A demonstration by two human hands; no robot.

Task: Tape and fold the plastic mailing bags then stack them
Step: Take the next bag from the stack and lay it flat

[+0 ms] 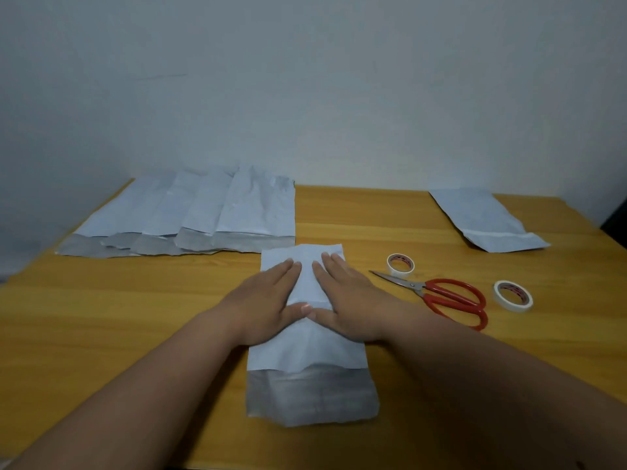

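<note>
1. The left hand (268, 300) and the right hand (346, 300) lie flat, fingers stretched and grasping nothing, on the mailing bag (310, 354) at the near middle, probably to press it smooth.
2. Unfinished bags (190, 212) wait far left; one bag (488, 218) lies far right.
3. Scissors (441, 296) and tape rolls (400, 265) lie near on the right, on the wooden table (118, 300) against a pale wall (305, 79).

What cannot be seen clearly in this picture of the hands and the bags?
- Head view: the middle of the bag is covered by the left hand and right hand.
- How many bags the overlapping pile holds: unclear.
- Print on the tape rolls: too small.
</note>
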